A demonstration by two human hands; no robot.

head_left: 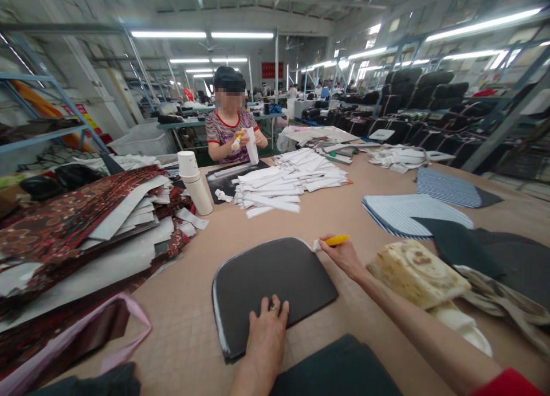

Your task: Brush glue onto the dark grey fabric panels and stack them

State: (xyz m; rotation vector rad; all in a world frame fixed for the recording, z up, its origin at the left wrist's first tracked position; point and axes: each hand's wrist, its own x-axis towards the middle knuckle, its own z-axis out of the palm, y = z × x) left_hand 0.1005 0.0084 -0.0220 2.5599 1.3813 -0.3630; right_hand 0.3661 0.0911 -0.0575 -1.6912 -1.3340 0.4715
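Note:
A dark grey rounded panel [270,284] lies flat on the brown table [335,212] in front of me. My left hand [266,333] rests flat on the panel's near edge, fingers stretched out. My right hand [344,253] is closed round a yellow marker [333,241], whose white tip touches the panel's far right corner.
A pile of patterned red-brown cut pieces [77,230] fills the left. A white flask [195,184] and a heap of white strips [283,184] lie beyond. Striped blue panels [412,212], black pieces and a cream bundle [415,273] sit at the right. Across the table, a person in a striped shirt [227,129] handles white strips.

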